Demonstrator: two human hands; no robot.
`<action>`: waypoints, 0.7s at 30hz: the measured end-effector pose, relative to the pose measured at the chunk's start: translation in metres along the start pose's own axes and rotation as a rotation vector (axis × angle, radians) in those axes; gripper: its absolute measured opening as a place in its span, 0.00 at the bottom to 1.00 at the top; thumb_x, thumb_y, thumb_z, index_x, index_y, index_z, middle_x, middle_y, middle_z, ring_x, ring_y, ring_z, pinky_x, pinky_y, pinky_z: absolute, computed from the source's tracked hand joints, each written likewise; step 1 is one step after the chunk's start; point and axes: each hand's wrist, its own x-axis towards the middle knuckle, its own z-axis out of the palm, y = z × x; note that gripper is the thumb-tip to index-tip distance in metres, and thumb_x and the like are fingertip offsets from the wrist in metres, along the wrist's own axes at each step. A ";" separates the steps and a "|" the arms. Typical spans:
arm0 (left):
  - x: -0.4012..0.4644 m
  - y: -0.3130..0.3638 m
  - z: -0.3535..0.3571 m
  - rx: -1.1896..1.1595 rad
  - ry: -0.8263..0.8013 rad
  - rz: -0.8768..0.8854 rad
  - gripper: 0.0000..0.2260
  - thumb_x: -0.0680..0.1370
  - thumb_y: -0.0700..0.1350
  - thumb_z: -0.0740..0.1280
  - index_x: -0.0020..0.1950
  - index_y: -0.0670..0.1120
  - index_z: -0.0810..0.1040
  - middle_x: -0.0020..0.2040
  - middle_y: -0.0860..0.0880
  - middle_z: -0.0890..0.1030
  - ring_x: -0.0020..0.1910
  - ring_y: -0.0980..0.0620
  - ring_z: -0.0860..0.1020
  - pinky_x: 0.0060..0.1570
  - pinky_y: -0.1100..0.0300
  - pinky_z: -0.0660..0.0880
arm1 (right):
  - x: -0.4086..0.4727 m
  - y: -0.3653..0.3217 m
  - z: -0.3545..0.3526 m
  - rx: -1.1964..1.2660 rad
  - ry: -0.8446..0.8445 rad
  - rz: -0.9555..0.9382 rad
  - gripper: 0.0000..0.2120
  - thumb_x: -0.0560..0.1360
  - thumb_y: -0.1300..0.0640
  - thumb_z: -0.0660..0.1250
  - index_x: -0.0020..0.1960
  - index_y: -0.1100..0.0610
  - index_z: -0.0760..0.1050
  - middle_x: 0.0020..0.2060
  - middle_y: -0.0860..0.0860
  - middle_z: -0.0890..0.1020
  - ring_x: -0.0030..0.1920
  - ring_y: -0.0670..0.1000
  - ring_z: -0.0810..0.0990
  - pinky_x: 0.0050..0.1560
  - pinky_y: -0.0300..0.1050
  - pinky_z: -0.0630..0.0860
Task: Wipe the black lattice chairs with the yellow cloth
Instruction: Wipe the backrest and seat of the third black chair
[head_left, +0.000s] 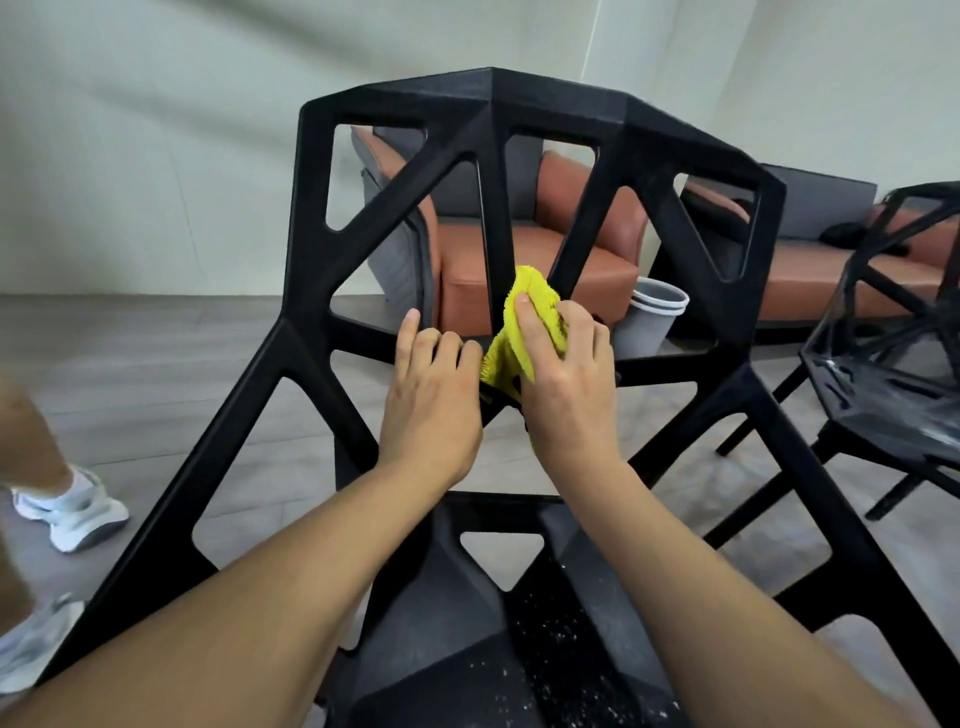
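The yellow cloth (524, 332) sits at the centre of the frame, bunched against the meeting of struts low on the backrest of the nearest black lattice chair (493, 114), which fills most of the view. The right hand (566, 384) has it: the fingers (527, 322) are curled down over the cloth, pressing it onto the bar. The left hand (431, 400) lies just beside it, touching the cloth's left edge, its fingers half curled over the horizontal strut and carrying nothing, seemingly to steady the frame.

The cloth looks soft, fluffy and very light; it folds wherever it is pinched, so a wad gathered in the palm should serve better than a corner, and it can probably be wrapped round a strut to take both faces at once. The chair looks like stiff moulded plastic, matt and slightly grainy, so the cloth will likely drag a little rather than slide. The bars give plenty of firm holds; the top rail or a thick diagonal seems best for bracing.

White specks lie on the seat (545, 649) at the bottom of the frame, so that part seems not yet wiped. A second black lattice chair (883, 374) stands at the right edge
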 end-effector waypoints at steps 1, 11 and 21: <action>0.000 0.000 0.001 0.000 0.008 0.004 0.13 0.75 0.40 0.67 0.59 0.46 0.74 0.54 0.49 0.75 0.62 0.45 0.70 0.79 0.48 0.41 | -0.002 0.001 0.002 0.013 0.018 -0.005 0.26 0.77 0.66 0.65 0.75 0.57 0.69 0.64 0.64 0.74 0.57 0.65 0.74 0.57 0.58 0.75; 0.002 -0.005 0.003 -0.002 0.029 0.049 0.14 0.77 0.43 0.63 0.63 0.45 0.75 0.54 0.47 0.76 0.62 0.43 0.70 0.79 0.45 0.45 | -0.033 0.043 0.002 -0.102 -0.019 -0.350 0.23 0.79 0.63 0.57 0.72 0.50 0.73 0.63 0.57 0.77 0.59 0.59 0.73 0.55 0.55 0.72; -0.001 -0.004 -0.002 -0.009 -0.047 0.031 0.14 0.76 0.39 0.64 0.62 0.45 0.74 0.55 0.47 0.74 0.63 0.43 0.69 0.79 0.47 0.41 | -0.023 0.116 -0.041 -0.259 0.024 0.010 0.17 0.75 0.62 0.70 0.62 0.51 0.79 0.58 0.60 0.77 0.54 0.63 0.75 0.53 0.57 0.70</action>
